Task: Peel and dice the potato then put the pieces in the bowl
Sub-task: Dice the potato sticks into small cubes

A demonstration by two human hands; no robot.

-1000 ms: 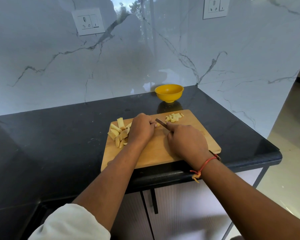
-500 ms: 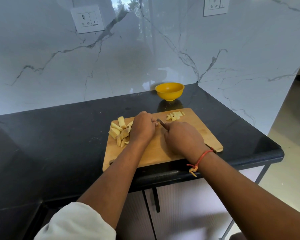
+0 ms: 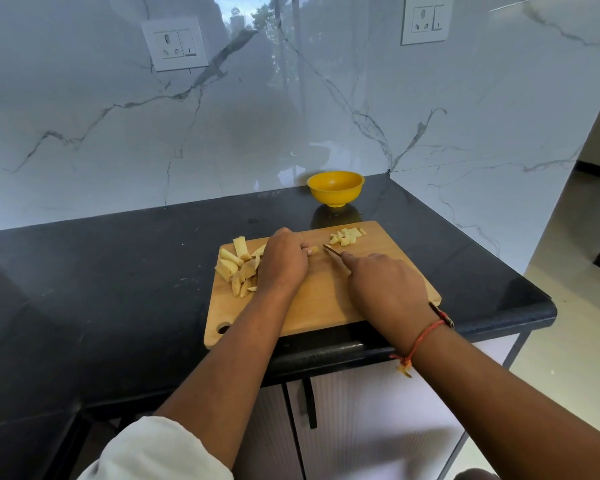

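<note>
Counter [image 3: 118,271], board [image 3: 326,306]: left hand [image 3: 284,261] holds strip [image 3: 314,251], right hand [image 3: 385,285] grips knife [image 3: 333,252]. Few dice [image 3: 347,236] at far edge, strips [image 3: 239,268] piled left, bowl [image 3: 335,188] empty; I judge dicing early.

Pale peeled potato strips [image 3: 238,268] are heaped at nine o'clock on the board [image 3: 326,306], some crossing others. My left grip [image 3: 284,261] pins a short potato stub [image 3: 314,251] mid-board. The knife [image 3: 333,252] in my right grip [image 3: 385,289] points at it from four o'clock. Small dice [image 3: 347,236] cluster at one o'clock. The yellow bowl [image 3: 335,188] stands upright at twelve.
</note>
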